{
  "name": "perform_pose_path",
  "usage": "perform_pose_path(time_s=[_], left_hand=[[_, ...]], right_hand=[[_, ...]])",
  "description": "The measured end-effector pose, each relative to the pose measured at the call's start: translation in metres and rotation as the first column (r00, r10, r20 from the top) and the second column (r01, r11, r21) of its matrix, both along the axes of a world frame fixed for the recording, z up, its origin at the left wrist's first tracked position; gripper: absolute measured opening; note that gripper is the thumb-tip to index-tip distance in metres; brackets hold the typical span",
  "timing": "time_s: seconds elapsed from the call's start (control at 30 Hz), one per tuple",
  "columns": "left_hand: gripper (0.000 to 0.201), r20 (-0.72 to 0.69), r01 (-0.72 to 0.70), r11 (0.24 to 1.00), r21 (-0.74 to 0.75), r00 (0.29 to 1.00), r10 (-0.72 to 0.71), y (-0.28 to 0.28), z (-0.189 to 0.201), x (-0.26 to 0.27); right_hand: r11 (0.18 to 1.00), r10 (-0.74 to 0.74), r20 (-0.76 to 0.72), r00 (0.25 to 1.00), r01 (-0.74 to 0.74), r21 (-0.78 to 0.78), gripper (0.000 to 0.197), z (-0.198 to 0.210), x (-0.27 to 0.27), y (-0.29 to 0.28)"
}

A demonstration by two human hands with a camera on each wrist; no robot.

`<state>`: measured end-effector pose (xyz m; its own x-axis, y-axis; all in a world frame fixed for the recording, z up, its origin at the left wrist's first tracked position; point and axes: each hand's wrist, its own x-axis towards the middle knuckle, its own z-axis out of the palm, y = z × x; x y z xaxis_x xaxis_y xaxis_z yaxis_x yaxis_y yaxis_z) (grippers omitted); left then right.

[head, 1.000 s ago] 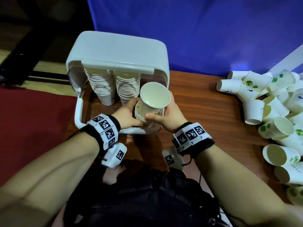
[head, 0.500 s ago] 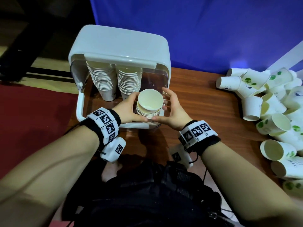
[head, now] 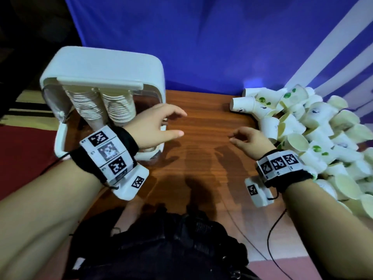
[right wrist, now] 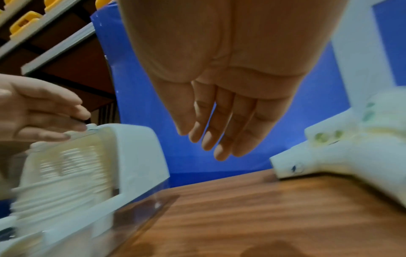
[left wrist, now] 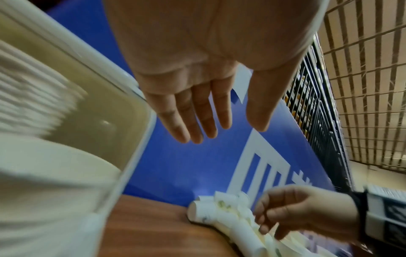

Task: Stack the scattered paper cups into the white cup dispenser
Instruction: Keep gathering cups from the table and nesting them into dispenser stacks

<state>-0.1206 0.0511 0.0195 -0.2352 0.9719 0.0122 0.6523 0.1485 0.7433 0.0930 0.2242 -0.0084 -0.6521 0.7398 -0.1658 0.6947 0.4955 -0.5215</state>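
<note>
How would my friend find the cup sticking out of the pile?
On the wooden table, find the heap of paper cups at the right. The cup lies sideways at the heap's leftmost tip, nearest the white box, with a dark mark, not green leaves.

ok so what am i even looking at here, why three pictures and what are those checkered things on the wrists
There is no machine here: these are a person's two bare hands. The wide picture comes from a camera worn on the head, looking down. The other two come from small camera boxes strapped under each wrist. They look along the palm to the fingers, which is why those views look odd and blurred. The checkered squares are printed markers on the wrist bands.

On the wooden table stands a white cup holder with stacks of paper cups inside. To the right lies a heap of loose paper cups. The left hand is by the holder and the right hand is next to the heap. Both hold nothing.
</note>
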Motion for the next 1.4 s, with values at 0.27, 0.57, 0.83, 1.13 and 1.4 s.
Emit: perform_pose_path(time_s=[0.27, 0.57, 0.83, 1.13, 1.4], left_hand=[[0.033, -0.043, 0.054, 0.981, -0.187, 0.997, -0.063, 0.152, -0.024, 0.082], [0.053, -0.181, 0.108, 0.95, -0.291, 0.969, -0.166, 0.332, -0.076, 0.157], [0.035, -0.215, 0.114, 0.933, -0.34, 0.957, -0.195, 0.375, -0.108, 0.169], [0.015, -0.093, 0.129, 0.989, -0.074, 0.986, -0.136, 0.295, -0.042, 0.145], [0.011, -0.144, 0.071, 0.985, 0.157, 0.988, -0.049, 0.155, 0.044, 0.079]], right_hand=[[0.965, -0.238, 0.4, 0.885, 0.167, 0.204, 0.034, 0.011, 0.093, 0.106], [0.996, -0.09, 0.669, 0.738, 0.069, 0.058, 0.027, -0.017, 0.107, 0.175], [0.998, -0.054, 0.659, 0.75, 0.017, 0.063, 0.017, -0.015, 0.113, 0.187], [0.968, -0.132, 0.591, 0.796, -0.024, 0.249, 0.022, 0.026, 0.114, 0.153], [0.937, -0.139, 0.343, 0.929, 0.011, 0.349, 0.021, 0.082, 0.065, 0.069]])
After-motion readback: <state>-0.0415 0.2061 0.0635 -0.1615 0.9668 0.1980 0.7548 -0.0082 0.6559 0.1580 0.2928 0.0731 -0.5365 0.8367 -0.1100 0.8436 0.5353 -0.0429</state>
